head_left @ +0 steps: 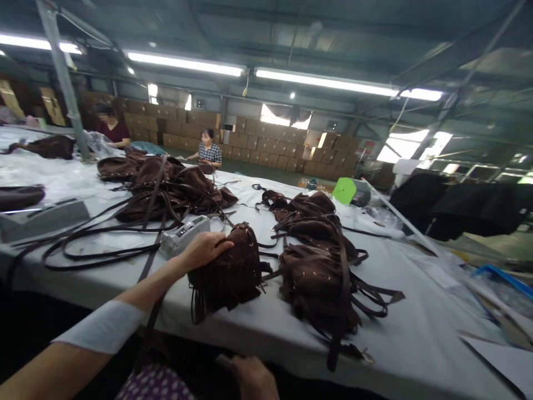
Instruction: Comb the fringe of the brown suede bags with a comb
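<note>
My left hand [207,250] grips the upper left side of a dark brown fringed bag [233,272], its fingers curled over the edge. The bag sits upright near the front edge of the table, with metal eyelets along its top. Low in the view, in front of the table edge, my right hand [255,379] is closed around a small grey object [225,362], too blurred to name. Just behind my left hand stands a grey tape dispenser [185,236]. A white wrap covers part of my left forearm.
Piles of brown bags with long straps lie on the white-covered table [400,333], one pile [166,183] behind left, another [318,261] at right. A metal post [66,83] rises at left. Two people [209,151] work across the table. Stacked cartons [258,144] line the back.
</note>
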Available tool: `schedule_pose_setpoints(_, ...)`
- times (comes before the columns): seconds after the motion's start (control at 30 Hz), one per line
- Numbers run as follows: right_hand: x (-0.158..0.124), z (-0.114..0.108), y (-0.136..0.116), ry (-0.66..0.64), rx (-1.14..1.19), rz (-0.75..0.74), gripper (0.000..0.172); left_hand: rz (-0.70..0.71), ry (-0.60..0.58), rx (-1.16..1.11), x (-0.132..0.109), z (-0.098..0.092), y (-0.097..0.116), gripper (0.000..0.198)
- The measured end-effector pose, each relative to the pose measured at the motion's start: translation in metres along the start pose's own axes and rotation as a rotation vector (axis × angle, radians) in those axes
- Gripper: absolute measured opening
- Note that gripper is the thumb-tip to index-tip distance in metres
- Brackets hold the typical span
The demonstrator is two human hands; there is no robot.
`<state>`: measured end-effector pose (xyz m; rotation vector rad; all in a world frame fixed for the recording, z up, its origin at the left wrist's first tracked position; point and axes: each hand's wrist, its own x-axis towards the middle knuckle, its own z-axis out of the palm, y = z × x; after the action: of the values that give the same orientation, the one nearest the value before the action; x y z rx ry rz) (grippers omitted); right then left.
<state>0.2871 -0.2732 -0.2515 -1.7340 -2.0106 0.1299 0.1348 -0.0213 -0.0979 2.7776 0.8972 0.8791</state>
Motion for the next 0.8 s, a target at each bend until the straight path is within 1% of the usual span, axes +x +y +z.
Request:
schedule_pose_setpoints(0.07, 0.018, -0.032, -0.002, 0.120, 0.091, 0.030, 0.024, 0.203, -0.085, 0.057, -0.003, -0.003, 0.026, 0.042)
schedule_pose_setpoints(0.13, 0.041, -0.067, -0.009, 0.269, 0.133, -0.001, 0.025, 0.340, -0.124, 0.085, -0.005, -0.011, 0.052, 0.041)
schedule_pose_setpoints(0.2, 0.065, -0.092, -0.020, 0.367, 0.048, -0.056, 0.026, 0.390, -0.138, 0.078, -0.004, -0.022, 0.071, 0.039)
schedule_pose_setpoints(0.23, 0.075, -0.098, -0.026, 0.383, -0.023, -0.064, 0.027, 0.389, -0.143, 0.066, -0.003, -0.028, 0.078, 0.039)
schedule_pose_setpoints(0.27, 0.082, -0.098, -0.031, 0.373, -0.098, -0.057, 0.027, 0.372, -0.143, 0.054, -0.002, -0.033, 0.082, 0.040)
schedule_pose_setpoints(0.3, 0.087, -0.093, -0.036, 0.337, -0.168, -0.044, 0.027, 0.341, -0.135, 0.044, -0.001, -0.036, 0.084, 0.040)
schedule_pose_setpoints(0.33, 0.089, -0.082, -0.040, 0.284, -0.225, -0.037, 0.026, 0.298, -0.118, 0.035, -0.001, -0.038, 0.084, 0.041)
schedule_pose_setpoints(0.4, 0.082, -0.048, -0.044, 0.166, -0.292, -0.062, 0.025, 0.191, -0.077, 0.022, -0.001, -0.038, 0.079, 0.042)
schedule_pose_setpoints(0.47, 0.065, -0.007, -0.044, 0.098, -0.310, -0.123, 0.027, 0.107, -0.069, 0.003, -0.004, -0.032, 0.071, 0.042)
schedule_pose_setpoints(0.53, 0.045, 0.030, -0.039, 0.109, -0.306, -0.201, 0.029, 0.039, -0.093, -0.030, -0.008, -0.023, 0.062, 0.042)
schedule_pose_setpoints(0.6, 0.028, 0.057, -0.033, 0.150, -0.307, -0.272, 0.026, -0.017, -0.108, -0.075, -0.011, -0.013, 0.058, 0.041)
schedule_pose_setpoints(0.7, 0.014, 0.080, -0.030, 0.196, -0.328, -0.299, 0.022, -0.078, -0.090, -0.104, -0.015, 0.001, 0.057, 0.039)
schedule_pose_setpoints(0.8, 0.011, 0.088, -0.037, 0.243, -0.343, -0.276, 0.019, -0.130, -0.068, -0.062, -0.015, 0.011, 0.058, 0.038)
